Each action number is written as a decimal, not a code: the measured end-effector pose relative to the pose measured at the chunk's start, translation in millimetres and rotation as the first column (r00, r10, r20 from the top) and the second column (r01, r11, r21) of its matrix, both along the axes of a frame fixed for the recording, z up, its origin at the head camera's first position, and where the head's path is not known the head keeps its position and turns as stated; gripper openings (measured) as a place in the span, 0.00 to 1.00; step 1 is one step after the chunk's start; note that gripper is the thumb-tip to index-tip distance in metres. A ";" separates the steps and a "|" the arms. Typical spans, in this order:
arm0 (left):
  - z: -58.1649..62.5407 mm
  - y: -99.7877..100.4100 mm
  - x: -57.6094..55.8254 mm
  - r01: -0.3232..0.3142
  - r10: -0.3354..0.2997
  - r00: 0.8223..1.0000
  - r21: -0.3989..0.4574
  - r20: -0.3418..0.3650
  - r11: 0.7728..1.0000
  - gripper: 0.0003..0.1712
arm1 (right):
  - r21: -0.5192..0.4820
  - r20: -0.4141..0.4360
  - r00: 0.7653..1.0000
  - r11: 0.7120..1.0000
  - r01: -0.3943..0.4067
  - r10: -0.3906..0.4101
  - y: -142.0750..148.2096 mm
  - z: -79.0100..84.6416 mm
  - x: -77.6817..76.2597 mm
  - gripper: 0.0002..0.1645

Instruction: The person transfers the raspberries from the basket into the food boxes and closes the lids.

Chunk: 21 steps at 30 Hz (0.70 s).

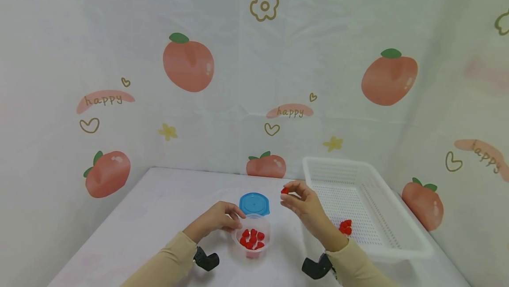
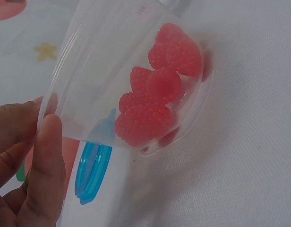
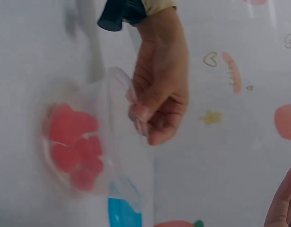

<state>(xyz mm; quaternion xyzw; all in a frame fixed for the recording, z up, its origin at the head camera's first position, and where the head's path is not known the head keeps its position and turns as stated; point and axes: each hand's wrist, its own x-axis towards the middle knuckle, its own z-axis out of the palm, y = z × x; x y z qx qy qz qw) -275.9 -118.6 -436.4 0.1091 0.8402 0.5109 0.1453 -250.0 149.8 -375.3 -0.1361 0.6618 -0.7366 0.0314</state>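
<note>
My left hand (image 1: 218, 220) pinches the rim of a clear plastic container (image 2: 98, 71) between thumb and fingers. Inside it, several red raspberries (image 2: 145, 118) are gathered at the bottom. My right hand (image 1: 304, 207) holds a single raspberry (image 1: 284, 190) between its fingertips, raised to the right of the container. In the right wrist view only part of the right hand's fingers (image 3: 282, 203) shows at the lower right edge, and the raspberry it holds is out of that picture. A blue lid (image 1: 254, 204) lies just behind the container.
A white perforated plastic basket (image 1: 391, 203) stands on the right side of the white table (image 1: 167, 198), with a small cluster of raspberries (image 1: 345, 227) near its left side. Behind the table hangs a white cloth (image 1: 238, 57) printed with fruit. Black wrist mounts (image 1: 207, 259) sit below both hands.
</note>
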 end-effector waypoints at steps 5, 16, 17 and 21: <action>0.0 0.3 0.1 -0.001 0.001 1.000 0.003 0.004 1.000 0.12 | 0.046 0.055 0.997 0.997 -0.063 0.060 -14.4 -27.0 4.1 0.19; 0.3 -0.5 -0.3 0.005 -0.005 1.000 0.007 0.005 1.000 0.12 | 0.201 0.132 0.988 0.974 -0.103 0.077 -26.0 -61.8 5.4 0.21; 0.2 -0.5 -0.2 0.004 -0.004 1.000 0.007 0.005 1.000 0.12 | 0.204 0.132 0.988 0.973 -0.107 0.081 -26.3 -63.1 5.4 0.21; 0.3 -0.6 -0.5 0.005 -0.005 1.000 0.005 0.008 1.000 0.12 | 0.219 0.129 0.988 0.969 -0.114 0.087 -27.5 -65.0 5.7 0.22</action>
